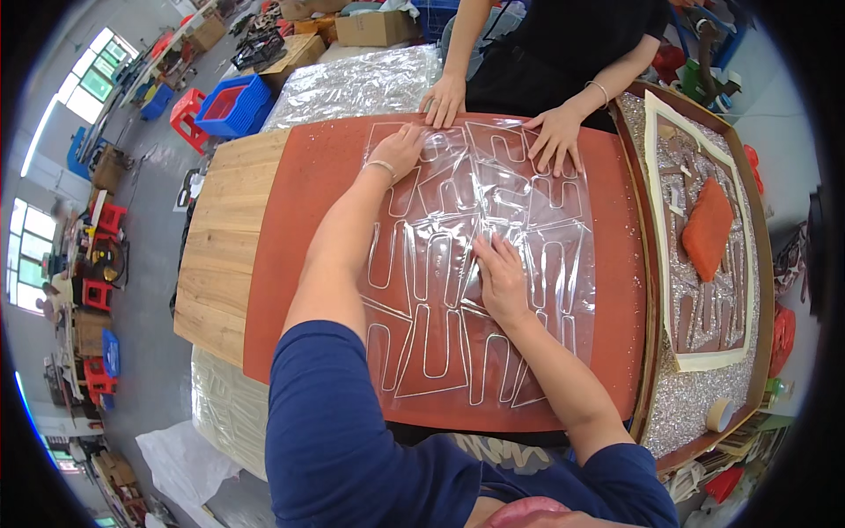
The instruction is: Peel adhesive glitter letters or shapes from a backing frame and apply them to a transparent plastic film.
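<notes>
A clear plastic sheet point(550, 207) lies over a reddish-brown board point(308, 202), with white outlined shapes showing on or through it. My left hand point(400, 150) rests flat near the sheet's far left corner, fingers stretched out. Closer to the middle, my right hand point(502, 277) presses on the sheet with its fingers extended. Across from me, a co-worker's two hands touch the sheet's far edge: one hand point(444, 101) beside my left hand, the other hand point(556, 136) spread farther right.
Pale wooden planks point(231, 233) extend left of the board. On the right, a shallow glittery tray point(678, 422) holds a cream-edged panel point(691, 362), an orange-red cloth or sponge point(709, 231) and a tape roll point(720, 414). Blue crates point(238, 106) and a red stool point(187, 117) stand at far left.
</notes>
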### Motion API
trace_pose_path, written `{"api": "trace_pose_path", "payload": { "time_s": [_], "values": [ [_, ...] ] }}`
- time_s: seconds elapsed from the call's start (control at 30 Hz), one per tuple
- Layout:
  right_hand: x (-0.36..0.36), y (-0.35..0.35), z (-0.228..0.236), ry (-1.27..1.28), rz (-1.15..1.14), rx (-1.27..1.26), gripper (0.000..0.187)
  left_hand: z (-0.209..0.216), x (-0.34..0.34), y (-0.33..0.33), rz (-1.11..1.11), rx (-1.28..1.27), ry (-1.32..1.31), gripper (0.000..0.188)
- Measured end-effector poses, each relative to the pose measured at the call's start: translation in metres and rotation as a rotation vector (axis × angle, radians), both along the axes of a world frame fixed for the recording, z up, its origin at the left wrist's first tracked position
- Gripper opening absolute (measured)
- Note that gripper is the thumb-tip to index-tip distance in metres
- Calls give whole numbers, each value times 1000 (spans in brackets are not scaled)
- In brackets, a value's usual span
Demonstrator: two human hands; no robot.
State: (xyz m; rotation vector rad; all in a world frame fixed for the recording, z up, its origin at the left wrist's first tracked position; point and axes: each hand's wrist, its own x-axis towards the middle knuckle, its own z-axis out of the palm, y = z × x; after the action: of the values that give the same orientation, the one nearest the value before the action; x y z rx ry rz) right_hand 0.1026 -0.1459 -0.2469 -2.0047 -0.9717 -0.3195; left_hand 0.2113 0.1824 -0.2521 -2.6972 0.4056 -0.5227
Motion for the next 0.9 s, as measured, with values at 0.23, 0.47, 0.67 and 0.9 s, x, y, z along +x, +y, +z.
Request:
{"api": "trace_pose_path", "payload": {
  "time_s": [0.23, 0.47, 0.67, 0.9],
  "values": [
    [-1, -44, 6, -110, 138, -182, 35, 30, -7, 10, -370, 174, 26, 22],
    [-3, -41, 14, -196, 143, -205, 36, 43, 6, 9, -123, 21, 239, 18],
    [0, -40, 15, -224, 136, -180, 34, -9, -19, 17, -61, -142, -72, 11],
    [-1, -45, 12, -221, 120, -134, 35, 4, -50, -1, -52, -70, 10, 14]
  ]
}}
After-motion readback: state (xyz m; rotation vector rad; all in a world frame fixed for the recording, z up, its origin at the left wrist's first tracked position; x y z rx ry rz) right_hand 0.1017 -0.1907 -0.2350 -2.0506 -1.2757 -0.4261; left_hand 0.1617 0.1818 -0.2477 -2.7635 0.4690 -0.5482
